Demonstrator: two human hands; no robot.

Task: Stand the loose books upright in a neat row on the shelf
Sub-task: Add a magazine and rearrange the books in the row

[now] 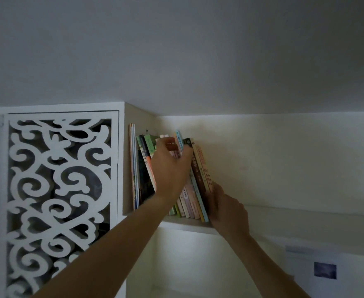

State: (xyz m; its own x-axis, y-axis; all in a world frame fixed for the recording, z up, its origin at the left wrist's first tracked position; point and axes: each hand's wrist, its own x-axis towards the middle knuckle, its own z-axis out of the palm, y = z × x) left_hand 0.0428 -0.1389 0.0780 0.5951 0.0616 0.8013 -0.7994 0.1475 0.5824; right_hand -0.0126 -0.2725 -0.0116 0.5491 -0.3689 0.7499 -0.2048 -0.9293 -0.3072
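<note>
Leaning to the left in the head view, the books (189,186) stand as a slanted bunch on the shelf (189,225), high up by the ceiling. The left hand (171,166) reaches over their top edges, fingers curled round several spines near the middle of the bunch. The right hand (224,209) lies against the outermost book on the right, low down near the shelf board; how far its fingers are bent I cannot tell, since they are partly hidden behind the covers. To the left of the left hand a few thin books (134,166) stand nearly upright against the cabinet side (127,160).

These look like slim paperbacks: light, somewhat bendy, with smooth covers likely to slide on one another. Squeezing the bunch between both hands, one high and one low, should let it tip upright together.
</note>
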